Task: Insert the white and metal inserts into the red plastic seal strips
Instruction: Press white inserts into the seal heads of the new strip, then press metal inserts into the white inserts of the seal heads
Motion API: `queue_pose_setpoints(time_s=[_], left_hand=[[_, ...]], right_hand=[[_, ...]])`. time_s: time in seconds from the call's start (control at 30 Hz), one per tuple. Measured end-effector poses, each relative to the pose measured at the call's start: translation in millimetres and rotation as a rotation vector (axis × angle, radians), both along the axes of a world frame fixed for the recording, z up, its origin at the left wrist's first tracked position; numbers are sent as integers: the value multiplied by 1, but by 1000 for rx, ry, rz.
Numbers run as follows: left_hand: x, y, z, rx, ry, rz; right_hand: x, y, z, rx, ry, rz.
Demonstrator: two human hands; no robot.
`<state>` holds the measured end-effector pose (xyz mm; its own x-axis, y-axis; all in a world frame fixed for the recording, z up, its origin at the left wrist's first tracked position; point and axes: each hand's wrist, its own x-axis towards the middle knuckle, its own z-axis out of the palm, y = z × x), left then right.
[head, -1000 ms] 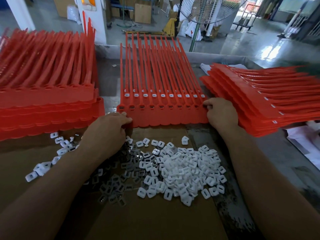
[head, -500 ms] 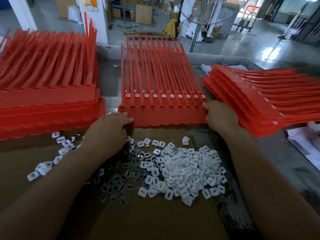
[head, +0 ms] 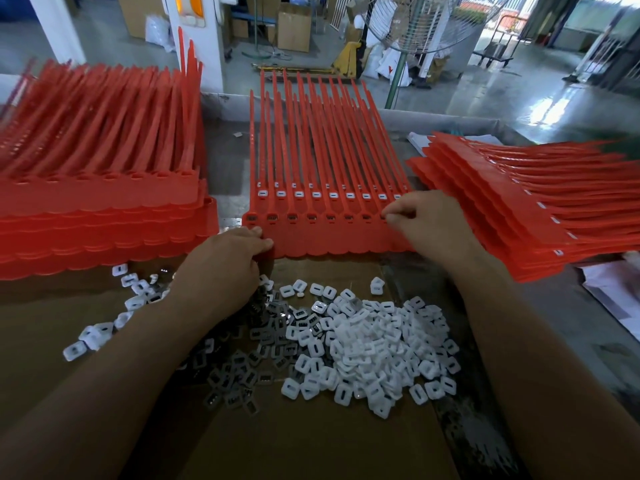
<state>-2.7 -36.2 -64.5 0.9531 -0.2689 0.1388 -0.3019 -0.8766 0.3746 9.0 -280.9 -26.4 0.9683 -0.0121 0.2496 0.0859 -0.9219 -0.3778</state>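
Observation:
A red seal strip sheet (head: 329, 237) lies in front of me on a second sheet whose sockets hold white inserts (head: 332, 195). The top sheet's sockets (head: 311, 216) look dark inside. My left hand (head: 225, 265) grips the sheet's near-left corner, fingers curled over its edge. My right hand (head: 426, 220) sits at the sheet's right end, thumb and forefinger pinched at the last socket; whether they hold something small I cannot tell. A heap of white inserts (head: 374, 351) and a patch of dark metal inserts (head: 242, 372) lie on the cardboard (head: 311, 445) below.
A thick stack of red seal sheets (head: 100, 216) stands at the left. Another stack (head: 519, 209) with white inserts lies fanned at the right. Papers (head: 616, 292) lie at the right edge. A fan (head: 415, 26) and boxes stand on the floor beyond the table.
My right hand has lifted from the sheet's right edge and moved up to its last socket, fingers now pinched. My left hand stays on the near-left corner.

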Motion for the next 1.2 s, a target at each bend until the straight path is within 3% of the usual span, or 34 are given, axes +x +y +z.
queue_pose_setpoints(time_s=[0.17,0.33,0.73,1.03,1.2], left_hand=[[0,0,-1,9,-2,-4],[1,0,-1,26,-9,-13],[0,-2,-4,48,-34,-22],[0,0,-6,47,-58,-40],[1,2,-7,34,-40,-39]], right_hand=[[-20,35,8,67,307,272],[-26,50,7,8,411,364],[-27,60,-1,-25,487,415],[-25,56,-3,165,482,414],[-22,56,-7,217,382,394]])
